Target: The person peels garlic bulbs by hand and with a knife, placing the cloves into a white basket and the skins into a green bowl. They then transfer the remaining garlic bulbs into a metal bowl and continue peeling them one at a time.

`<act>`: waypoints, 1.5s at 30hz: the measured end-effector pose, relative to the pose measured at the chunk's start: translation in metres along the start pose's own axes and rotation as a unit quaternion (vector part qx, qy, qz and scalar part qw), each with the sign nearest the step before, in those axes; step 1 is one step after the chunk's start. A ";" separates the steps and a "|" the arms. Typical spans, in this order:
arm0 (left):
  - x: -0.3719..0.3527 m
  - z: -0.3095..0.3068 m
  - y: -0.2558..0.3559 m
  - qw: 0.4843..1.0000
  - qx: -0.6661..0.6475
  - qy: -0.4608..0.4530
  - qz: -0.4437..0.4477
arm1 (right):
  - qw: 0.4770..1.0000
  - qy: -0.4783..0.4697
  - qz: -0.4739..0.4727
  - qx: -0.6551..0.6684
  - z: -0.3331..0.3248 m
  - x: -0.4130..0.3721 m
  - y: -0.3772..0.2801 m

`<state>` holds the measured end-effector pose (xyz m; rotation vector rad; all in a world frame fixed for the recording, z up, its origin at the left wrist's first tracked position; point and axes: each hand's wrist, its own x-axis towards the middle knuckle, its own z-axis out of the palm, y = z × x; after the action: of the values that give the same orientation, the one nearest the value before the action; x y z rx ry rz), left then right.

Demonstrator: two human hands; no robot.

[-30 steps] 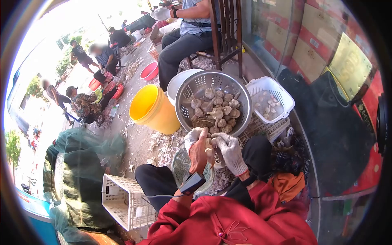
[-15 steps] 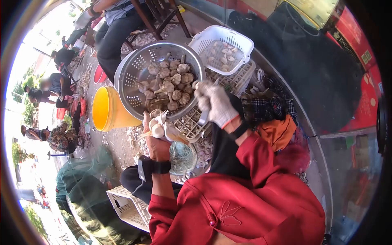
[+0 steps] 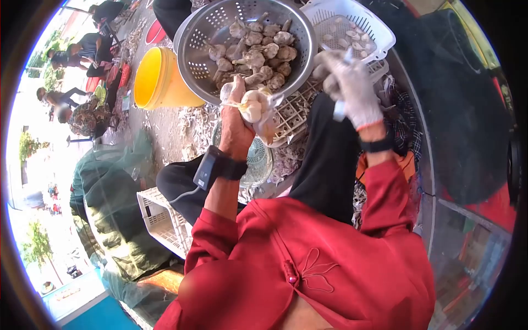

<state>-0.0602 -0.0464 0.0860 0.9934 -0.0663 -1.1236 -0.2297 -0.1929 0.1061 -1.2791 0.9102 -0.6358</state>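
Observation:
My left hand (image 3: 237, 129) is closed on a partly peeled garlic bulb (image 3: 254, 106), its loose skin hanging beside the palm. My right hand (image 3: 355, 91) wears a pale glove and is curled round a small tool (image 3: 339, 110) with a light, blade-like end; most of the tool is hidden. Just beyond my left hand, a steel colander (image 3: 193, 55) holds many unpeeled bulbs (image 3: 264, 49). A white basket (image 3: 385, 36) with loose cloves (image 3: 353, 37) stands beyond my right hand.
A yellow bucket (image 3: 148, 80) stands left of the colander. A plastic crate (image 3: 291, 118) and a green mesh basket (image 3: 258, 162) are below it. Another white crate (image 3: 165, 220) is at my left. Several people sit at the far left.
The view has shifted, with the colander and baskets now higher in it. My right hand has moved right, away from the colander and my left hand. The bulb remains in my left hand.

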 end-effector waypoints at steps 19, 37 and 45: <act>-0.037 -0.032 -0.009 0.991 0.120 -0.024 0.051 | 0.843 -0.081 -0.411 -0.337 0.091 -0.065 0.014; -0.065 -0.022 0.020 0.899 0.402 0.096 0.143 | 0.950 -0.310 -0.026 -0.010 0.104 -0.062 0.025; -0.079 -0.021 0.004 0.947 0.227 0.220 0.054 | 0.861 -0.101 -0.417 -0.272 0.126 -0.083 0.014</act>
<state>-0.0847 0.0280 0.1094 1.6164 -0.0175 -0.7749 -0.1660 -0.0555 0.1143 -2.2492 0.3134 -0.9153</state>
